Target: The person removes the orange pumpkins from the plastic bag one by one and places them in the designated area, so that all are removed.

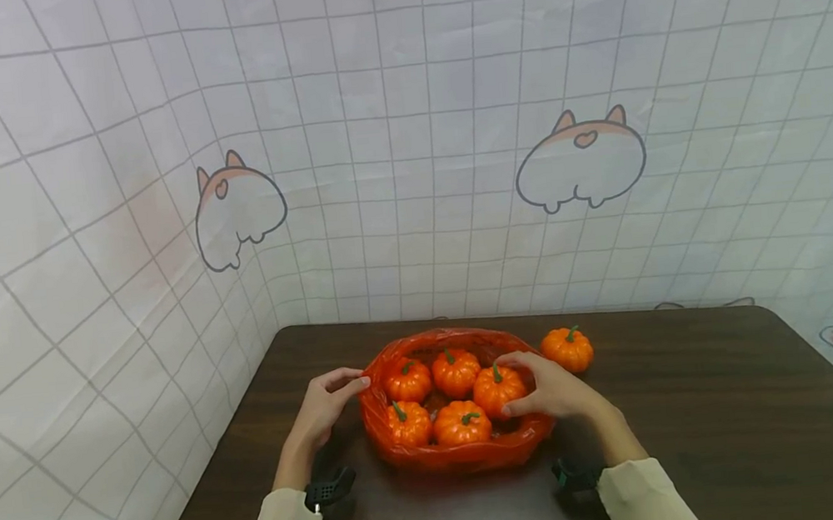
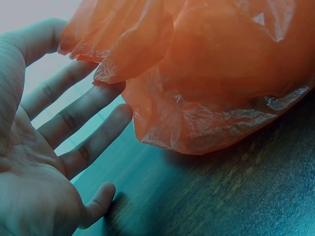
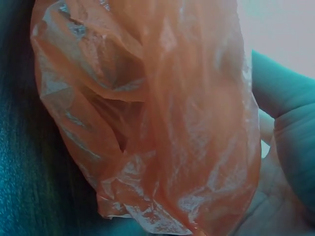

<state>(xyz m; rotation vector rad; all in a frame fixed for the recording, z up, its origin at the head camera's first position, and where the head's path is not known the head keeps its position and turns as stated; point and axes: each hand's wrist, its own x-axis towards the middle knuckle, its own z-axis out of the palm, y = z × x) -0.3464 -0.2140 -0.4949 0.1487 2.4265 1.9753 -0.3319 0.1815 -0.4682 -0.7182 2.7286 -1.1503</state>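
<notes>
An orange-red plastic bag (image 1: 454,457) lies with its mouth spread wide, several small orange pumpkins with green stems inside. My left hand (image 1: 320,412) is at its left rim; in the left wrist view the thumb and fingertips of this hand (image 2: 59,128) meet the bag's folded edge (image 2: 133,54), the fingers fairly straight. From the right, my right hand (image 1: 560,388) reaches over the rim, thumb and fingers round the rightmost pumpkin (image 1: 495,395) in the bag. In the right wrist view the bag's side (image 3: 197,123) covers the fingertips of that hand (image 3: 290,142).
Another orange pumpkin (image 1: 567,351) stands on the dark wooden table (image 1: 723,398), outside the bag at its upper right. A pale grid-patterned cloth (image 1: 412,210) with cartoon drawings hangs behind and at the left of the table.
</notes>
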